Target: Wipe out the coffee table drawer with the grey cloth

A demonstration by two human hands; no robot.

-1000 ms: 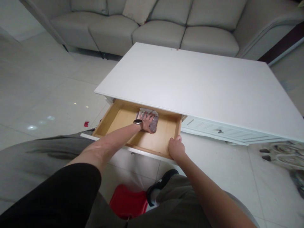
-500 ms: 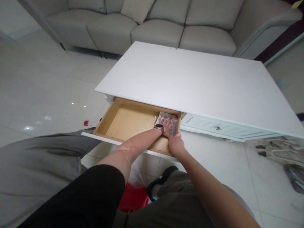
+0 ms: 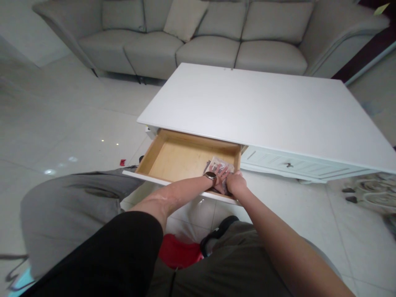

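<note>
Pressing a cloth [image 3: 219,161] toward the drawer's four o'clock corner

With twelve o'clock toward the sofa [image 3: 210,55], the bunched cloth sits inside the drawer [image 3: 177,156], at about four o'clock from its middle. The left hand [image 3: 220,176] lies flat on it, fingers spread and pointing roughly to one o'clock, pressing rather than grasping. The right hand [image 3: 236,183] is curled closed over the drawer's three o'clock wall, with the cloth just beside it toward ten o'clock; whether they touch, I cannot tell. The left hand is the nearer, being on top. The cloth's long axis is hidden beneath it; the drawer's own runs about ten to four.

Half a second ago the cloth lay farther toward twelve, along the same wall; now it is nearer the front. The right hand keeps its hold on that wall.
</note>
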